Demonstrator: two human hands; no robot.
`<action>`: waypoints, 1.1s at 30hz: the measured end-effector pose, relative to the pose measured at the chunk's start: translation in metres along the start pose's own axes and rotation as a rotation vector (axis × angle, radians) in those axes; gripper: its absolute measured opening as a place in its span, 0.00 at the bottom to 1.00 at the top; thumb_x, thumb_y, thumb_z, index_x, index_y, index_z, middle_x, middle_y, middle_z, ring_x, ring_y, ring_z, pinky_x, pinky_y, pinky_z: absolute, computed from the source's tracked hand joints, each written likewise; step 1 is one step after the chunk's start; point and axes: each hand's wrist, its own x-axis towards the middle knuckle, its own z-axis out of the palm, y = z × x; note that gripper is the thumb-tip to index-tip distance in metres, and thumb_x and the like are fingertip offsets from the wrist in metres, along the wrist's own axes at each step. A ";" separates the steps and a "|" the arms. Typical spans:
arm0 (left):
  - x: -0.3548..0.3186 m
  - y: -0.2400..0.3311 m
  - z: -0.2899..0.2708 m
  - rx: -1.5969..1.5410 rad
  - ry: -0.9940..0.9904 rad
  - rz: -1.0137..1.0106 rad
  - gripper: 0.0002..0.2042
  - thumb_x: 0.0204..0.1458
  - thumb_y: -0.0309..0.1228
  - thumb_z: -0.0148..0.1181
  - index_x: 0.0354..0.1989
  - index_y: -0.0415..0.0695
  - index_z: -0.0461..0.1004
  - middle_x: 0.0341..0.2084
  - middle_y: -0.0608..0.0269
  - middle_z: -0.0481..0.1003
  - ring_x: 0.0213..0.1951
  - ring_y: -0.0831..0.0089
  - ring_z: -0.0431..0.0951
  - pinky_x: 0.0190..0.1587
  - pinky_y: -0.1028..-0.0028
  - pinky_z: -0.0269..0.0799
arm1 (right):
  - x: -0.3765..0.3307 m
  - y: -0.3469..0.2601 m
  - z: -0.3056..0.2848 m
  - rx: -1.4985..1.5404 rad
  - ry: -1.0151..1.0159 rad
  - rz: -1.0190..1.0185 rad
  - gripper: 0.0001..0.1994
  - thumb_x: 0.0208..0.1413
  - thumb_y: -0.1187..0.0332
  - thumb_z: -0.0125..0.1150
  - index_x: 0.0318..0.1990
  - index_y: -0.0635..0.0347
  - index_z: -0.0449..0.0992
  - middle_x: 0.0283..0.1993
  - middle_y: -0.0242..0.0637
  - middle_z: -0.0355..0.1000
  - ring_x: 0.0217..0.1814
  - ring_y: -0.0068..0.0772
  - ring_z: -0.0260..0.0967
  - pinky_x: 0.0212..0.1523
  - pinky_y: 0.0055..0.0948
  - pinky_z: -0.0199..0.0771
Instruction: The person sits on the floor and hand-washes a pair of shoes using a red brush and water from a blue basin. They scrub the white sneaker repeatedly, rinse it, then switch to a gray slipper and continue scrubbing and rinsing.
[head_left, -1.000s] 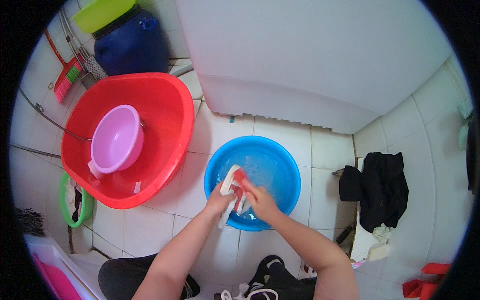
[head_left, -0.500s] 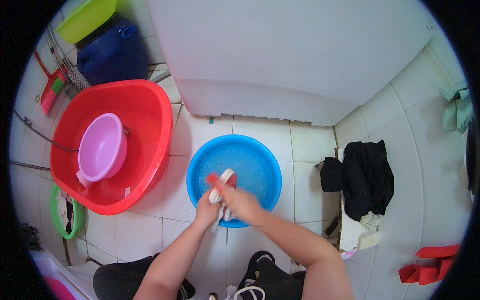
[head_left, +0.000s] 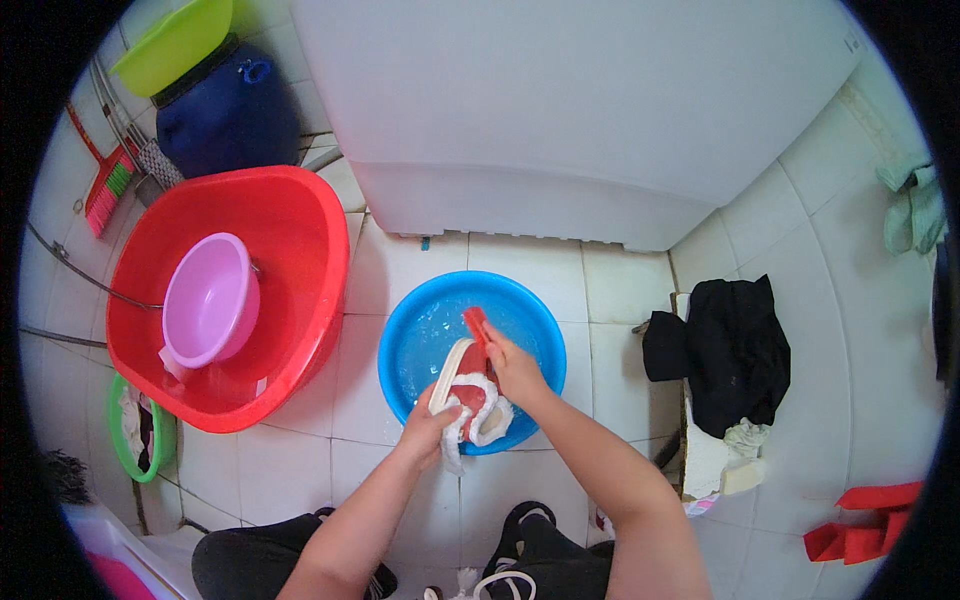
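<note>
A blue basin (head_left: pixel 551 400) of water stands on the tiled floor in front of me, with bubbles on the water. Over its near side, my left hand (head_left: pixel 428 430) is closed on a red shoe (head_left: pixel 463 397) with a white sole edge and white fluffy trim. Part of the white trim hangs down past the basin's near rim. Closed fingers of my right hand (head_left: pixel 513 368) grip a red brush (head_left: pixel 475 322) against the shoe's far part. Its bristles are hidden.
Left of the basin, a large red tub (head_left: pixel 300 375) holds a pink-purple basin (head_left: pixel 212 300). A green basin (head_left: pixel 165 435) with cloth sits beside it. A white appliance (head_left: pixel 540 120) stands beyond. At right, black clothing (head_left: pixel 738 350) lies above pale soap (head_left: pixel 741 478).
The shoe has tilted and shows more of its red side and white trim. My right hand with the brush has moved right and is less blurred.
</note>
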 end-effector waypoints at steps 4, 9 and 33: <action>0.000 0.008 -0.012 -0.005 -0.160 -0.005 0.41 0.48 0.21 0.66 0.69 0.52 0.49 0.59 0.55 0.65 0.59 0.59 0.69 0.59 0.58 0.70 | 0.007 0.011 0.018 0.380 -0.054 -0.001 0.22 0.70 0.61 0.41 0.69 0.50 0.61 0.61 0.52 0.69 0.58 0.46 0.71 0.57 0.36 0.68; 0.013 0.011 -0.020 0.049 -0.080 -0.030 0.38 0.52 0.32 0.68 0.69 0.49 0.54 0.57 0.58 0.69 0.58 0.62 0.70 0.58 0.61 0.69 | 0.015 0.034 0.048 0.093 -0.093 0.025 0.26 0.69 0.61 0.43 0.71 0.58 0.53 0.61 0.56 0.67 0.59 0.53 0.70 0.58 0.42 0.69; 0.034 0.016 0.000 0.900 0.086 0.617 0.37 0.43 0.13 0.55 0.66 0.48 0.61 0.51 0.43 0.70 0.57 0.47 0.67 0.60 0.58 0.63 | -0.033 -0.070 -0.002 0.162 -0.144 -0.061 0.23 0.69 0.64 0.43 0.70 0.50 0.60 0.59 0.55 0.70 0.59 0.52 0.70 0.59 0.38 0.68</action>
